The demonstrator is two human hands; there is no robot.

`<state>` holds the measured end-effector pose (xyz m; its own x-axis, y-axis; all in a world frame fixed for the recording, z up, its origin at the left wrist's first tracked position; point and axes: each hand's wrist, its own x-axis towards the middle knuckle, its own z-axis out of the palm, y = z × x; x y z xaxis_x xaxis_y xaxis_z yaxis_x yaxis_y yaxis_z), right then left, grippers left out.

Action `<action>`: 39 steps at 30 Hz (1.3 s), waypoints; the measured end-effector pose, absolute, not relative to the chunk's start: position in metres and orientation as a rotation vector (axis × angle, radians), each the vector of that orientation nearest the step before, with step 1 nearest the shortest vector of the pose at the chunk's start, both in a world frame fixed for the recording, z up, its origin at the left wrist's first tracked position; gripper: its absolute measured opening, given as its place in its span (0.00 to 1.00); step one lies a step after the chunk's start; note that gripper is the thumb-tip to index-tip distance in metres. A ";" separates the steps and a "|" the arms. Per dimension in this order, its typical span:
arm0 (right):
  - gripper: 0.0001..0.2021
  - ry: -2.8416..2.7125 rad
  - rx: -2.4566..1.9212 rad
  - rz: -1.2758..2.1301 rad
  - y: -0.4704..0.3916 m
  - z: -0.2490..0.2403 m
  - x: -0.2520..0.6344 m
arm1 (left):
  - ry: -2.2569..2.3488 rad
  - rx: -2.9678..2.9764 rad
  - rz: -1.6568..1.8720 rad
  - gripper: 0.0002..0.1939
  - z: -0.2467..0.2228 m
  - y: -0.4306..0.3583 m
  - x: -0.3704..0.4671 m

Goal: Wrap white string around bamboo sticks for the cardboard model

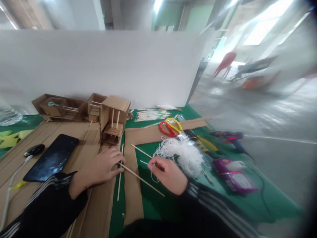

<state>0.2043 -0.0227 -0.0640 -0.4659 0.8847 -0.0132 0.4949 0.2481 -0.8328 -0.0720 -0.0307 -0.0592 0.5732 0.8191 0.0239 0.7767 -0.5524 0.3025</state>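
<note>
My left hand (102, 167) is closed in a pinch on one end of a thin wooden stick (145, 180), which slants down to the right over a cardboard strip (132, 198). My right hand (169, 175) pinches the end of a white string (144, 162); its tip points left. Behind the right fingers lies a second stick (140, 150), partly hidden by the hand. Beside my left fingertips, a third stick (119, 188) rests on the green tabletop. A tangled heap of white string (183, 153) sits just beyond my right hand.
Cardboard models with sticks (114, 115) stand at the back. A phone (52, 158) and a black mouse-like device (34, 150) lie left. Red and yellow scissor handles (170, 128), yellow pliers (208, 142), a purple device (234, 175) and its cable occupy the right. A white panel (104, 66) rises behind.
</note>
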 end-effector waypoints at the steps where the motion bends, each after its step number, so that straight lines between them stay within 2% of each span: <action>1: 0.12 -2.033 -1.241 1.136 -0.021 -0.064 0.205 | 1.305 2.541 0.228 0.10 -0.060 -0.029 -0.071; 9: 0.16 -1.635 -1.188 1.401 -0.006 -0.053 0.224 | 1.336 2.367 0.330 0.14 -0.052 -0.027 -0.079; 15: 0.18 -1.295 -1.085 1.691 -0.004 -0.052 0.235 | 1.452 2.278 0.459 0.12 -0.041 -0.028 -0.089; 21: 0.16 -1.141 -0.996 1.824 -0.006 -0.050 0.234 | 1.497 2.223 0.513 0.11 -0.036 -0.030 -0.091; 30: 0.17 -1.253 -1.011 1.809 -0.011 -0.048 0.228 | 1.528 2.229 0.548 0.12 -0.038 -0.029 -0.089; 35: 0.16 -1.285 -1.116 1.648 -0.008 -0.050 0.230 | 1.604 2.088 0.788 0.12 -0.038 -0.031 -0.089; 39: 0.15 -1.246 -1.088 1.656 -0.008 -0.052 0.232 | 1.562 1.818 0.956 0.13 -0.038 -0.031 -0.089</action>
<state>0.2320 -0.0081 -0.0516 -0.3297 0.9276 -0.1755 -0.0886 -0.2155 -0.9725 -0.0892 -0.0313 -0.0381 0.0702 0.9846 0.1603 0.5903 -0.1706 0.7889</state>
